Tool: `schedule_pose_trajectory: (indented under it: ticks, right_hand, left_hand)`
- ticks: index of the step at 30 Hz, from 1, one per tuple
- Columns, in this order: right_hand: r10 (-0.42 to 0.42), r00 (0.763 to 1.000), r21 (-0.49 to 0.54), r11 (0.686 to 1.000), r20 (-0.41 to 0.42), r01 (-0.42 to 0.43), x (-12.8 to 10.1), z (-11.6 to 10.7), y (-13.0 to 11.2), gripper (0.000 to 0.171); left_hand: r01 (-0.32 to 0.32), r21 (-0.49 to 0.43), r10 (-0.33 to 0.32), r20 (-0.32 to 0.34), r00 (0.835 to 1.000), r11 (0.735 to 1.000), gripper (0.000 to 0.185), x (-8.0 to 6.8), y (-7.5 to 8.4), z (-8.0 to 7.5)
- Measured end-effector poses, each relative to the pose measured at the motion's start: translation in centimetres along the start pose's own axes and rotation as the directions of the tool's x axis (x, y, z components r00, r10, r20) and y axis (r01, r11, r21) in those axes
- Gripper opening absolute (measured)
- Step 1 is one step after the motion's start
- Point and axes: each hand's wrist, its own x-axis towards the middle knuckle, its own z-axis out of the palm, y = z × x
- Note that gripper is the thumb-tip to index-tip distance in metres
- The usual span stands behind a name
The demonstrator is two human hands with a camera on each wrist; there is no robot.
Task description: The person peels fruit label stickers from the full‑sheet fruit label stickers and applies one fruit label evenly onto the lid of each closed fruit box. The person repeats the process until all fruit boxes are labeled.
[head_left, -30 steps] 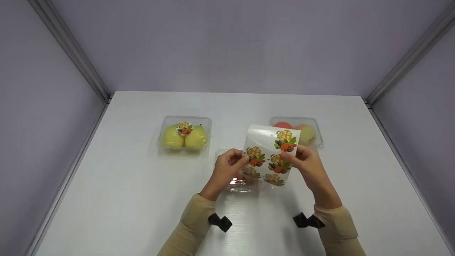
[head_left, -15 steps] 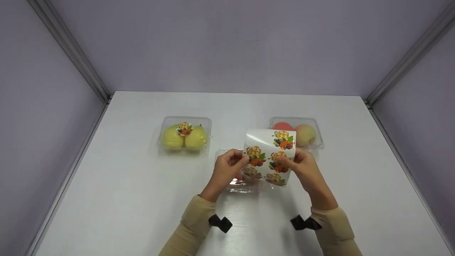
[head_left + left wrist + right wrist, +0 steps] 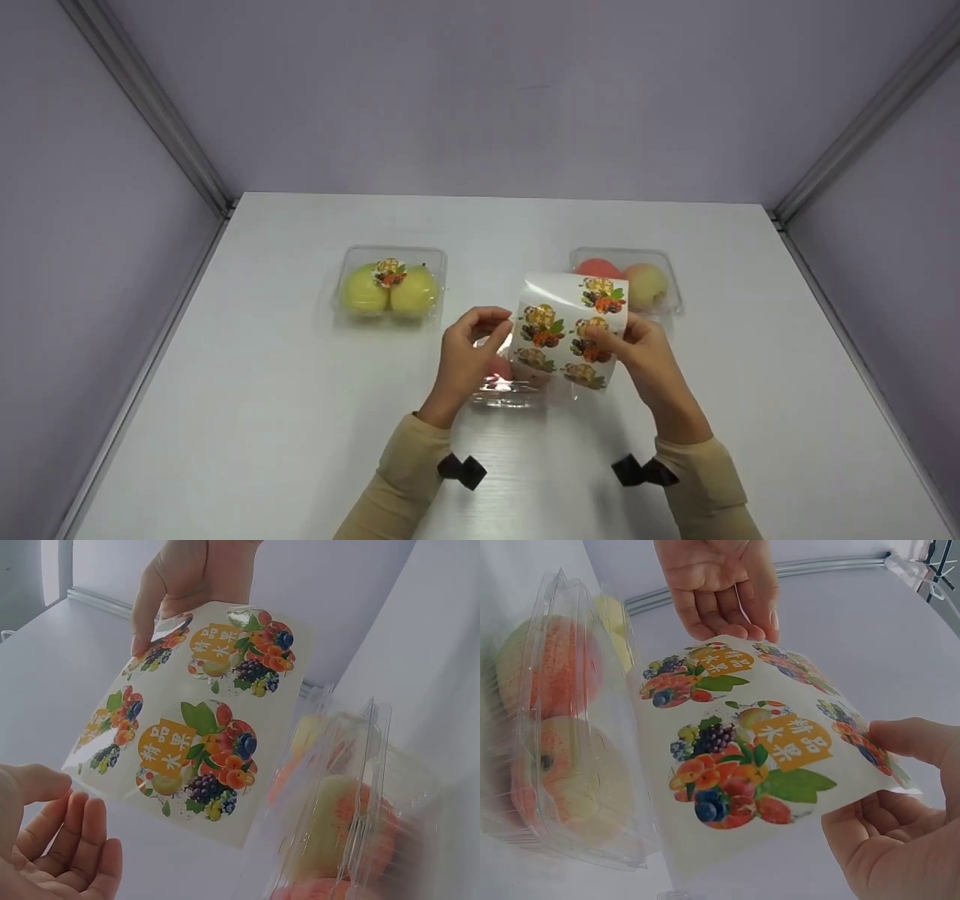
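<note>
Left hand (image 3: 466, 352) apparently off sticker sheet (image 3: 568, 330) now.

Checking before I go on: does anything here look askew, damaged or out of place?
Nothing looks damaged or spilled. The sticker sheet curls at its top edge, and only the right hand pinches it; the left hand is open just beside it. The box of green fruit bears a sticker; the box behind the sheet shows none.

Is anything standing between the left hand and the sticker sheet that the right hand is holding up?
Nothing visible does. The left hand hovers open just beside the sticker sheet, with only air in the gap. The right hand pinches the sheet's far edge. The clear fruit box lies below the hands, not between them.
</note>
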Motion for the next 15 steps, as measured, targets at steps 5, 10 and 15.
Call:
schedule_pose_trajectory:
  ticks: [5, 10, 15]
  right_hand:
    - [0.018, 1.0, 0.022, 1.0, 0.002, -0.018, -0.05, 0.12, -0.03, 0.023]
    - [0.025, 1.0, 0.029, 0.999, 0.0, -0.025, -0.08, 0.34, -0.03, 0.025]
    - [0.034, 0.999, 0.03, 0.999, -0.014, -0.034, -0.04, 0.81, -0.07, 0.025]
  left_hand:
    - [-0.126, 0.079, 0.13, -0.052, 0.99, 0.989, 0.017, -0.25, 0.42, 0.23]
    - [-0.267, 0.182, 0.283, -0.066, 0.957, 0.946, 0.012, -0.27, 0.6, 0.41]
    - [-0.373, 0.305, 0.4, -0.031, 0.916, 0.876, 0.013, -0.19, 0.73, 0.53]
